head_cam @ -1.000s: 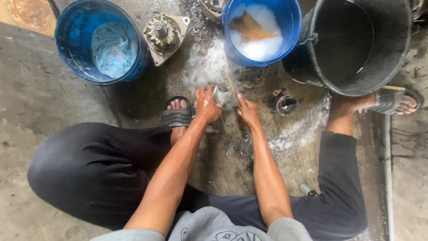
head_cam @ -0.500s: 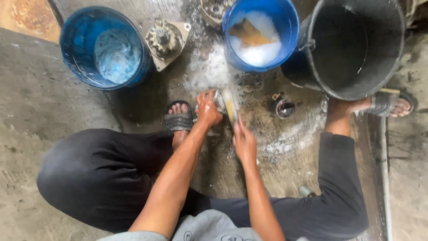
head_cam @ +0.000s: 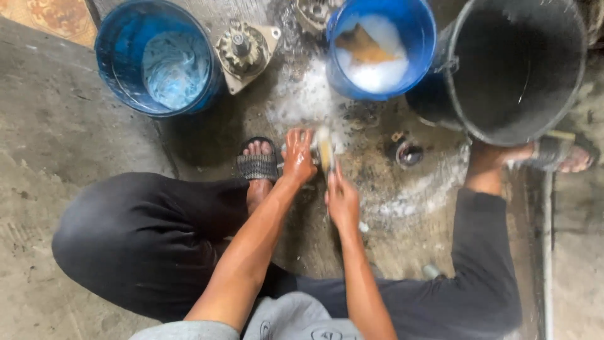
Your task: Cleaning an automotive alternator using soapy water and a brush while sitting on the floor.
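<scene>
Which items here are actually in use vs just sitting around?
In use: left hand holding small metal part; right hand working brush on it; soapy blue bucket.

Idle: blue paste tub, toothed metal housing, black bucket, small round part.

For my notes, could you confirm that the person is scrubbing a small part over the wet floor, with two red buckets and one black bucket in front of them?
Not quite: the head view shows the two buckets are blue, not red. The black bucket stands on the right, and the left hand and right hand work a small part over the wet floor.
</scene>
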